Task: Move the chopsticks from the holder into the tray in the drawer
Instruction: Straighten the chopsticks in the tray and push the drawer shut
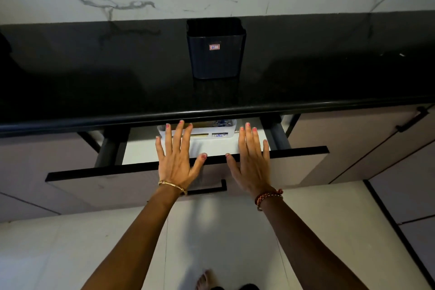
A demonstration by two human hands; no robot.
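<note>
Hands point(179, 162) flat; holder point(215, 54) label seemingly unreadable

Two hands are in view, the left hand point(175, 160) and the right hand point(253, 162), each with five fingers spread flat and no grip on anything. Each wrist carries one band: one gold bangle point(173, 186) and one red thread bracelet point(268, 196). One dark holder point(215, 54) stands on one black worktop point(94, 77). One drawer point(113, 179) stands open with one white tray point(202, 133) inside; the chopsticks in it cannot be counted. One bare foot point(204, 280) shows below.
</note>
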